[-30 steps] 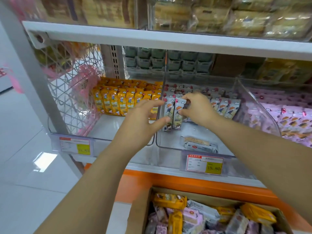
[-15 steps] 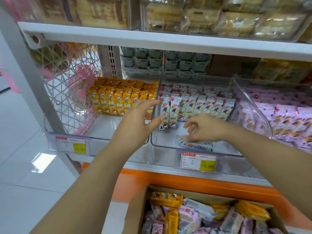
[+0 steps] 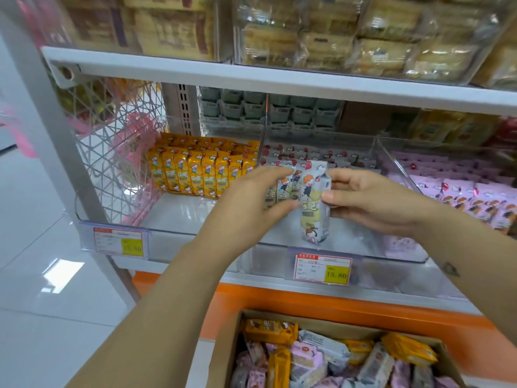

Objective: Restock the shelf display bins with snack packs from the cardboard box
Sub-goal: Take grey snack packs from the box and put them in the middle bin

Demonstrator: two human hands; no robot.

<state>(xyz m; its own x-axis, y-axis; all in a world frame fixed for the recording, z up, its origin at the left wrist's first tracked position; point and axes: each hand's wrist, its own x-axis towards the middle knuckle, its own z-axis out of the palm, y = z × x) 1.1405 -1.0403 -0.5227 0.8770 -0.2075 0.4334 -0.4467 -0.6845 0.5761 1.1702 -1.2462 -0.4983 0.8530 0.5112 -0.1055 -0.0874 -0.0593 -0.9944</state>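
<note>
Just beside straight-fingered left hand (image 3: pixel 251 201), grey snack pack (image 3: pixel 314 211) in pinch of right hand (image 3: pixel 372 201)

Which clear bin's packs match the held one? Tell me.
The middle clear plastic bin: grey-white packs like the right hand's pack; left bin yellow, right bin pink.

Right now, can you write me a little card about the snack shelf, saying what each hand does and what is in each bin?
right hand: pinches an upright grey-white foil snack pack over the middle bin's front
left hand: straight fingers against the standing grey packs
left clear plastic bin: yellow packs in rows at the back
middle clear plastic bin: grey packs
right clear plastic bin: pink packs
brown cardboard box: below the shelf, holds mixed yellow, pink and grey packs
</note>
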